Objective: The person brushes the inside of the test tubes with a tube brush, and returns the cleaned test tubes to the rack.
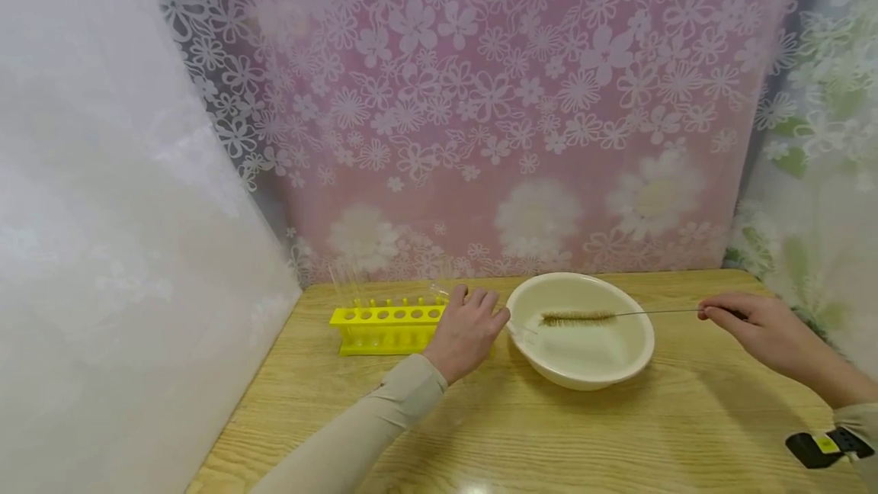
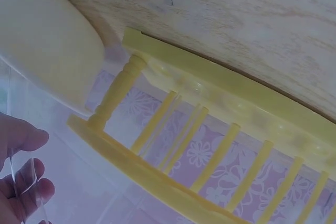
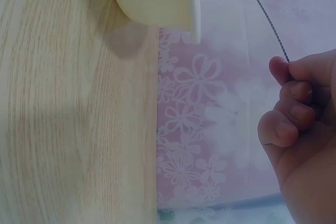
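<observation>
My right hand pinches the twisted wire handle of a test tube brush between thumb and forefinger, the other fingers curled in. The brush's tan bristles stretch level over a cream basin. At the basin's left rim, my left hand grips a clear glass test tube, whose transparent end overlaps the basin in the head view. Behind that hand stands a yellow test tube rack, its right end covered by the hand. Clear tubes rise from the rack's left end.
A wooden table carries the basin and rack. Flowered pink sheeting hangs along its back edge, with a pale sheet at the left and a green-patterned one at the right. A black strap device sits on the right wrist.
</observation>
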The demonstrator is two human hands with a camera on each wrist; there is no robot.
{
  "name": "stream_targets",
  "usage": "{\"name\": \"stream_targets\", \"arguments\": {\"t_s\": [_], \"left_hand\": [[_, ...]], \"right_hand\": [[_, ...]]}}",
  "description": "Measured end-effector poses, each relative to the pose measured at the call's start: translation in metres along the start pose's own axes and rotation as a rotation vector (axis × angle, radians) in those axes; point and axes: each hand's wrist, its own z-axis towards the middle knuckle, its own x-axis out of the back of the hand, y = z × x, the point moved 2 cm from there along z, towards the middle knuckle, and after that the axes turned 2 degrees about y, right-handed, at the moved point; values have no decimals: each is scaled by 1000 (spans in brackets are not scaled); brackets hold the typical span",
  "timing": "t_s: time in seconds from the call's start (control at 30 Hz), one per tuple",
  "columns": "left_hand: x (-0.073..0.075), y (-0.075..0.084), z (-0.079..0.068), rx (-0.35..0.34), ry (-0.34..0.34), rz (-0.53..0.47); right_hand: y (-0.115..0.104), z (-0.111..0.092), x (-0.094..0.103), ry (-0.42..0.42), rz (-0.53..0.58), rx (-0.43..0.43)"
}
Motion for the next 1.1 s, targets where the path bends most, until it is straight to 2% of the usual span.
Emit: {"name": "stream_targets", "arguments": {"t_s": [0.23, 0.37, 0.67, 0.93, 1.1], "left_hand": [[-2, 0, 1, -8, 19, -9], [-4, -2, -1, 7, 6, -38], [-2, -3, -10, 66, -12, -157], [-4, -9, -15, 222, 25, -429], [-3, -9, -13, 316, 23, -548]], "right_hand": [[3, -2, 3, 18, 19, 38], [4, -2, 3, 31, 32, 64], [-3, -6, -2, 27, 35, 68], [-8, -4, -8, 29, 11, 60], [-10, -2, -2, -8, -9, 47]]}}
